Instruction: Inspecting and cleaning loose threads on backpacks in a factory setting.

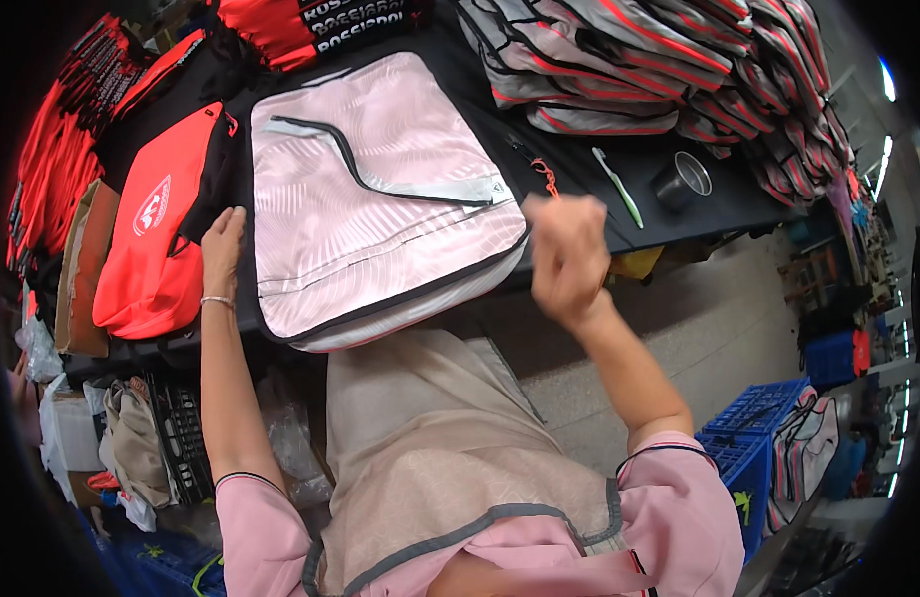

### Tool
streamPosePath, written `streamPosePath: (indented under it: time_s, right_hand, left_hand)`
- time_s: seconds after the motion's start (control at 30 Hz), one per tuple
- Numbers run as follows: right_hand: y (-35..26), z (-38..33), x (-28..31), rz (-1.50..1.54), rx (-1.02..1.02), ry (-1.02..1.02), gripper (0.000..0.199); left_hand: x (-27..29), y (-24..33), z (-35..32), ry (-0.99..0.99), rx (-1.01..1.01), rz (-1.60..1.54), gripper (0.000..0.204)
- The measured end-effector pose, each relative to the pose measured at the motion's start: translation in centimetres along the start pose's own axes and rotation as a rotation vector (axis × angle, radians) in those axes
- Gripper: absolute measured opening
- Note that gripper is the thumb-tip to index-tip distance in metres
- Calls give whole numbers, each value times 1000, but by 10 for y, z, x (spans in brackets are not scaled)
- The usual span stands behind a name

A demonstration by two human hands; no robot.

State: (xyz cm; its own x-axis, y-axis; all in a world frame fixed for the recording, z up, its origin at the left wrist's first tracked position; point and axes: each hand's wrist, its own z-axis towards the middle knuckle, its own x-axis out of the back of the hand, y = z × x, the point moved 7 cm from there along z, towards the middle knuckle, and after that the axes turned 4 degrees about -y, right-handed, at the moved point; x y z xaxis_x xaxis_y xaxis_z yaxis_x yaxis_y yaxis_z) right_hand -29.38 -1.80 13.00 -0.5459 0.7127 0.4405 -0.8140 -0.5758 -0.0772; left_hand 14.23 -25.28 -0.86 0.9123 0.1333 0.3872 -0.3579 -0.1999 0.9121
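A pale pink patterned fabric bag (380, 239) with black piping lies flat in front of me. Across its upper face curves a loose black-edged strap (356, 164), ending at a grey patch near the right side. My left hand (223, 249), its fingers stretched out, rests between this bag and a red-and-black bag (152, 234), against the latter's black side. Just off the pink bag's right edge is my right hand (569, 249), raised and blurred, with the fingers curled in. Whatever those fingers hold, if anything, is hidden.
On the black table (569, 214) lie a small tool with red cord (547, 177), a toothbrush (617, 187) and a dark metal cup (684, 179). Grey-and-red bags (619, 70) are heaped behind. Red bags (57, 164) and a cardboard box (87, 269) stand left; blue crates (743, 448) sit lower right.
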Motion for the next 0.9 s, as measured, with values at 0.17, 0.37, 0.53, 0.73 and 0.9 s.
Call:
streamPosePath:
  time_s: [0.17, 0.37, 0.53, 0.73, 0.9]
  right_hand:
    - [168, -45, -39, -113, -616, -213, 14]
    - [245, -74, -108, -28, -806, -320, 22]
    - [249, -78, -134, -290, -710, -575, 24]
    - [245, -89, -118, -229, -786, -680, 26]
    - [208, -71, -69, 338, -1147, -485, 28]
  left_hand:
    - [-2, 5, -89, 43, -100, -307, 51]
    - [-25, -16, -217, 207, -331, -264, 51]
    - [-67, 1, -221, 176, -322, -114, 85]
    - [-61, 2, -197, 106, -336, -43, 89]
    - [-50, 6, -182, 130, -413, 143, 89]
